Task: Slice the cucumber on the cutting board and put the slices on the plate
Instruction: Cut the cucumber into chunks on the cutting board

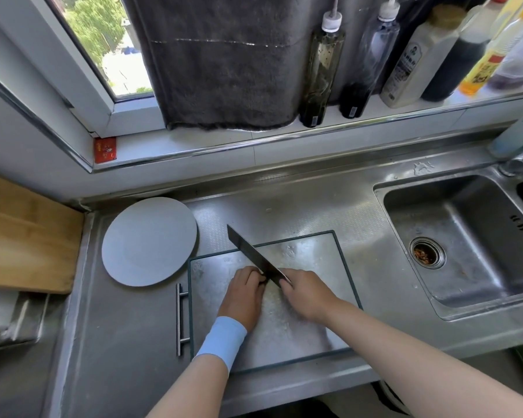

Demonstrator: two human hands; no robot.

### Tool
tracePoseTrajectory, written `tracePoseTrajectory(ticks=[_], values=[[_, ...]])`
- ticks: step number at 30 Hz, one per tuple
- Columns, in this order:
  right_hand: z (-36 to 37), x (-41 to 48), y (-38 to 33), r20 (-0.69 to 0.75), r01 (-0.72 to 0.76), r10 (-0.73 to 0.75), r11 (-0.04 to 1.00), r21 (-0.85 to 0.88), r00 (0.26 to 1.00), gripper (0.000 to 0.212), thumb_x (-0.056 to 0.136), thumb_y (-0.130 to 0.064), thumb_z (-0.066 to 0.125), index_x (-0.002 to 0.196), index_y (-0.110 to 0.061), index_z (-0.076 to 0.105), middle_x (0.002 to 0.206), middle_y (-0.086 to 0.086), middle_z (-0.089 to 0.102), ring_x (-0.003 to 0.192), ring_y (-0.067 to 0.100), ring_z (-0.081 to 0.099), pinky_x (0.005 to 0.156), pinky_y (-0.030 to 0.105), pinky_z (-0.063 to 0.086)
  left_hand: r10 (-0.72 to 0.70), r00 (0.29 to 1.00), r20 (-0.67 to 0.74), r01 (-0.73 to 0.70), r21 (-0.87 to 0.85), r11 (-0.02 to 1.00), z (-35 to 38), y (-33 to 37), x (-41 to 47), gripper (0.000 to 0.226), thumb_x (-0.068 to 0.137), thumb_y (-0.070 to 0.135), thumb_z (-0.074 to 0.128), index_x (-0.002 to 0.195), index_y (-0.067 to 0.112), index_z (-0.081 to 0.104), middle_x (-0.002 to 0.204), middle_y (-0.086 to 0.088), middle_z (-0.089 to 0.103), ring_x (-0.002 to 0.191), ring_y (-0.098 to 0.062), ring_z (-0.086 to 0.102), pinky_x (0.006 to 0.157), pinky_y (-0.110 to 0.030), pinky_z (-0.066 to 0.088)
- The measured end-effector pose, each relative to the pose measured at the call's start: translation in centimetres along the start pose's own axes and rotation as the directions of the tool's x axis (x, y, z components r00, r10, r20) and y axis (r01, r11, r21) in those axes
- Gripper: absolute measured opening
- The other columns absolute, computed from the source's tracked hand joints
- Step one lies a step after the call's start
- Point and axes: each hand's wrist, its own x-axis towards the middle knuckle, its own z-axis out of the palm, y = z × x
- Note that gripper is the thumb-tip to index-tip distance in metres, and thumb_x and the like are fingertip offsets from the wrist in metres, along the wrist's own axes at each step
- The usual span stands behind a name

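On the board [284,333] at the table's [118,342] near edge, the left hand [243,292] curls its grip down over the cucumber [264,280]. Only a dark bit of it shows at the fingertips, so its long axis cannot be told. Just beside it, the right hand [305,294] has its grip closed round the handle of the knife [251,251]. The blade runs far-left, its tip past the board's far edge, pointing toward the plate [148,241]. The sink [465,236] lies to the right.
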Motion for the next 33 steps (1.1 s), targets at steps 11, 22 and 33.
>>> tracePoseTrajectory(ticks=[11,22,33], values=[[-4.3,-1.7,1.9,-0.167,0.029,-0.089,0.942,-0.333,0.982,0.047,0.102,-0.033,0.042,0.149,-0.042,0.042,0.108,-0.005,0.072,0.096,0.019,0.065,0.074,0.03,0.046,-0.488,0.854,-0.179,0.411,-0.343,0.845,-4.4,1.8,1.8,0.018,0.096,0.016,0.049,0.112,0.021,0.056,0.109,0.005,0.055,0.1,-0.014,0.055,0.086,-0.025,0.041],[-3.1,-0.4,0.4,0.105,0.345,-0.439,0.513,-0.786,0.892,0.077,0.045,-0.018,0.092,0.116,-0.037,0.068,0.069,-0.006,0.061,0.045,0.02,0.055,0.034,0.026,0.031,-0.22,0.957,0.189,0.232,-0.041,0.972,-11.6,1.4,6.1,0.022,0.086,0.042,0.067,0.106,0.035,0.071,0.105,0.016,0.065,0.097,-0.006,0.055,0.092,-0.029,0.047],[-1.1,-0.1,-3.8,0.18,0.457,-0.576,0.383,-0.803,0.798,0.067,0.046,-0.007,0.082,0.103,-0.033,0.059,0.06,-0.004,0.03,0.047,0.023,0.024,0.041,0.027,0.015,-0.342,0.895,0.288,0.355,0.006,0.935,-13.5,-2.5,3.5,0.007,0.086,0.03,0.068,0.09,0.034,0.073,0.09,0.014,0.067,0.083,-0.007,0.06,0.082,-0.025,0.051]])
